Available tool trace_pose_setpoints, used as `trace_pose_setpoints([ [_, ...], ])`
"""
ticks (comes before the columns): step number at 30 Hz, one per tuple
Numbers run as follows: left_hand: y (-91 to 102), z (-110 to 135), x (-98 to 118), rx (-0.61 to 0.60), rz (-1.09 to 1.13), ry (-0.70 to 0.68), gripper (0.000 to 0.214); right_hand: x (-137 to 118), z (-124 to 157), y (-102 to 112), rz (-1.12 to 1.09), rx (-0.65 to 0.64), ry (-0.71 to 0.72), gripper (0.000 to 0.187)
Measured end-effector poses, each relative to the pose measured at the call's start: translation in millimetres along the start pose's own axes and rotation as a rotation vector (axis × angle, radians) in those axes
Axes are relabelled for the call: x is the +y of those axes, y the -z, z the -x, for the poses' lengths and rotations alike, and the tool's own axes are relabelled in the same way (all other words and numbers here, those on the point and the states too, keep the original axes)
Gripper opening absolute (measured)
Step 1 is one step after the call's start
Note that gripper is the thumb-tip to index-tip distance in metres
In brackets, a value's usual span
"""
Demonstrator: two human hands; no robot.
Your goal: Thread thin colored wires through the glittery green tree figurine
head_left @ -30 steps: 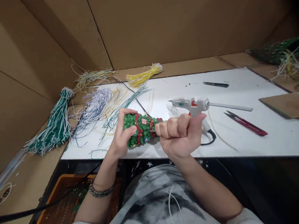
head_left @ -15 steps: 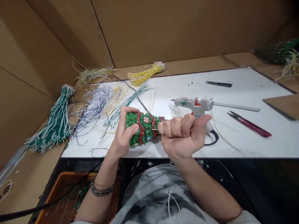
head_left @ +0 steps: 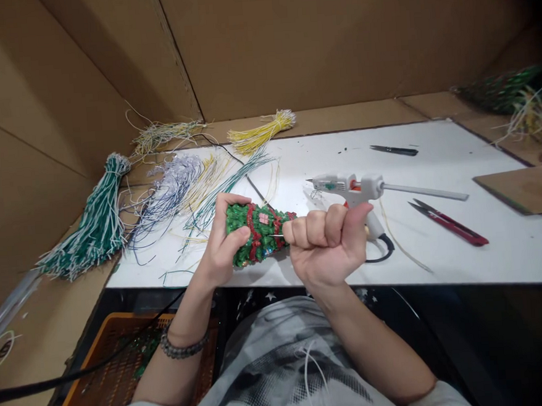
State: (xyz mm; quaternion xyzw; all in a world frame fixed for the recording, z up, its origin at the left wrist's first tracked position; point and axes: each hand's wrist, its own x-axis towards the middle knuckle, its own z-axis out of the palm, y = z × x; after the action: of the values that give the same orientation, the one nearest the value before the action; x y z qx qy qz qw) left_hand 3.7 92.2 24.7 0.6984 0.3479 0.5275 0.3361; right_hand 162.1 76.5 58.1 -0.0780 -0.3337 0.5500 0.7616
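Observation:
My left hand (head_left: 221, 243) grips a small green Christmas tree figurine (head_left: 242, 220) with red garlands and a pink gift-like patch. The figurine lies on its side just above the table's front edge, its narrow end toward my right hand (head_left: 328, 239). That hand is closed in a fist, thumb sticking out, around a tool with a thin metal shaft (head_left: 276, 235). The shaft reaches the figurine's side; whether its tip has gone in I cannot tell. My fingers hide the tool's handle.
Behind my right hand rests a white hot glue gun (head_left: 371, 187) with a glue stick. Red thread snips (head_left: 449, 223) and black snips (head_left: 394, 150) lie to the right. Bundles of green wires (head_left: 93, 221) and yellow wires (head_left: 261, 132) lie left and back. An orange basket (head_left: 90, 370) stands below left.
My right fist has shifted slightly left and turned a little, with the tool still against the figurine. My left hand keeps its hold; the whole view has shifted slightly.

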Motion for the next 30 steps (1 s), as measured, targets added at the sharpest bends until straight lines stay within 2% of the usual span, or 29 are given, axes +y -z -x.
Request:
trace_pose_setpoints([
  [5, -1.1, -0.8, 2.6, 0.031, 0.066, 0.034, 0.039, 0.4, -3.0, -2.5, -0.008, -0.06, -0.058, 0.069],
  [10, 1.3, -1.7, 3.6, 0.009, 0.017, 0.035, 0.041, 3.3, 1.3, -2.2, 0.038, -0.013, 0.024, 0.068],
  [17, 1.5, -2.9, 4.3, 0.003, -0.01, 0.013, 0.04, -8.5, 6.4, -1.7, 0.108, -0.1, 0.073, 0.068],
  [24, 1.4, -2.3, 2.4, 0.003, 0.013, 0.03, 0.042, -7.8, -4.2, 2.0, -0.043, -0.034, -0.028, 0.067],
  [30, 1.4, -2.6, 3.0, 0.004, 0.012, 0.03, 0.041, -4.0, -4.3, 4.0, -0.11, -0.02, -0.032, 0.066],
])
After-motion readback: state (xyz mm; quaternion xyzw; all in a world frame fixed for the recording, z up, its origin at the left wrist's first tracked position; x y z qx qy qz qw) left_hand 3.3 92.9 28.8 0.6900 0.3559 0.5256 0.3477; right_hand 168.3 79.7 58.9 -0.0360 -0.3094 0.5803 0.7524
